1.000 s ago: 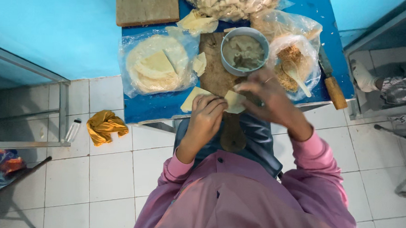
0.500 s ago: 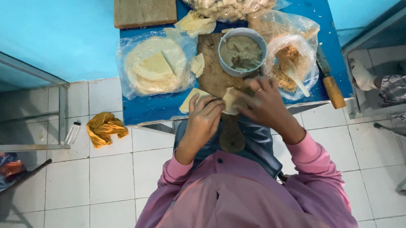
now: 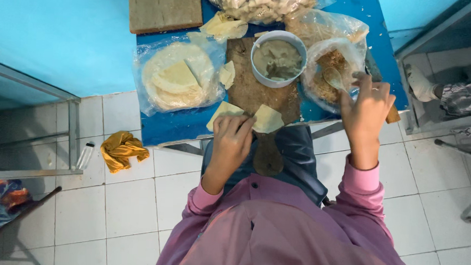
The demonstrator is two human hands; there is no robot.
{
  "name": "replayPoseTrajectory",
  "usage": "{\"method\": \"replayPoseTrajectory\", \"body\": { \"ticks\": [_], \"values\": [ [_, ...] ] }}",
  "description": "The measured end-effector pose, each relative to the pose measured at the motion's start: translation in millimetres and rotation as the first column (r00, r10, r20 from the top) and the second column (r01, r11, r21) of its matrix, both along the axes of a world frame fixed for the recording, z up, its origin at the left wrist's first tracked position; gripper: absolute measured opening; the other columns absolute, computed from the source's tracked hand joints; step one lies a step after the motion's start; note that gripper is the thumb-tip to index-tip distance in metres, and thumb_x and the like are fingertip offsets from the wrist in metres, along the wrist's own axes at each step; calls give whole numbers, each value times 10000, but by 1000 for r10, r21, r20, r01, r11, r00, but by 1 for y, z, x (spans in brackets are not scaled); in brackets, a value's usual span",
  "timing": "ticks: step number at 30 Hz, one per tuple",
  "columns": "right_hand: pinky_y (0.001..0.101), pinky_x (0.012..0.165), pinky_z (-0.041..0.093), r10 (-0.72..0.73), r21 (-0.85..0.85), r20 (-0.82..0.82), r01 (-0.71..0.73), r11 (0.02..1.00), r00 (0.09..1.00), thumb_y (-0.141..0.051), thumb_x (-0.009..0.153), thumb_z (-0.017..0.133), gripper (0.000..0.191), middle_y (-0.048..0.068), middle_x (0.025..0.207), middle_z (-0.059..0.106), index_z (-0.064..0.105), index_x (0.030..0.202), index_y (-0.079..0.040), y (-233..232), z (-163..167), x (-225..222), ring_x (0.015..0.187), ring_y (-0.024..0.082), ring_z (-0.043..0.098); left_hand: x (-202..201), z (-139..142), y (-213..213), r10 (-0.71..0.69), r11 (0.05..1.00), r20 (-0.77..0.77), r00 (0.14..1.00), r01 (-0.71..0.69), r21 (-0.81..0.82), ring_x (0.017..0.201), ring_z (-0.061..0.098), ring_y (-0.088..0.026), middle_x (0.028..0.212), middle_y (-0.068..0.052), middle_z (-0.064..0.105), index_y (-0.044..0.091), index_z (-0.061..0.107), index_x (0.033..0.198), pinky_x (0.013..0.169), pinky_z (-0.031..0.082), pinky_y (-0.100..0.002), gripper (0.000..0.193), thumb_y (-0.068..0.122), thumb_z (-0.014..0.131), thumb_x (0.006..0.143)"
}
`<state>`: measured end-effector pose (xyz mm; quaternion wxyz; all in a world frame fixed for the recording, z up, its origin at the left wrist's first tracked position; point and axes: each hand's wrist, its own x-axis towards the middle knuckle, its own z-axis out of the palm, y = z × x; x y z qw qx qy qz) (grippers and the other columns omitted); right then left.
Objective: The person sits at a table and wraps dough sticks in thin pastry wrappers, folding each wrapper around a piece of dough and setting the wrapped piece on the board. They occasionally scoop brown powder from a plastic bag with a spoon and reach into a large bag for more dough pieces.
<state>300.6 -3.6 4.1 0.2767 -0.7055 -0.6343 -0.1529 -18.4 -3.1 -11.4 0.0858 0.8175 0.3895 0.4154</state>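
Left hand [image 3: 234,138] pins a pale folded pastry sheet [image 3: 247,117] below the round grey filling bowl [image 3: 278,58]; right hand [image 3: 368,104], fingers loosely curled, reaches the spoon [image 3: 335,77] beside that bowl; the unattended fold could spring open.

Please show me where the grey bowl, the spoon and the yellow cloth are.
grey bowl [image 3: 276,81]: head view, on its front wall.
spoon [image 3: 333,77]: head view, on its scoop, inside the bag of crumbs.
yellow cloth [image 3: 119,149]: head view, on its crumpled middle.

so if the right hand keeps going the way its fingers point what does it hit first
Most likely the spoon lying in the open bag of brown filling: the right hand points up and left toward it, fingertips almost at the handle. Height above it is unclear.
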Motion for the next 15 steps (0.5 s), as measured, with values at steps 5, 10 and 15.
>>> {"method": "replayPoseTrajectory", "body": {
  "ticks": [5, 10, 15],
  "values": [
    [421, 786, 505, 52, 64, -137, -43, 997, 989, -24, 916, 799, 375, 70, 962, 731, 655, 1259, -70, 1, -12, 3, 915, 293, 689, 4, -2, -2, 58, 996, -37, 998, -60, -64, 954, 581, -319, 955, -115, 609, 49, 727, 1135, 873, 420, -453, 241, 50, 712, 895],
    [363, 655, 541, 112, 190, -250, -65, 980, 962, 95, 971, 713, 317, 148, 978, 725, 614, 1256, -6, 5, -12, 2, 784, 271, 728, 7, -2, 0, 13, 995, 79, 997, -5, -99, 914, 603, -353, 934, -139, 621, 9, 706, 1114, 834, 475, -452, 197, 20, 680, 919],
    [326, 786, 604, 233, 291, -331, -135, 947, 914, 131, 1023, 677, 292, 171, 1093, 746, 582, 1276, 21, 9, -14, -3, 989, 250, 784, 8, 2, -3, -48, 984, 247, 968, 88, -155, 913, 624, -357, 975, -154, 638, -12, 676, 1059, 800, 505, -438, 117, 7, 664, 944]
  ]
}}
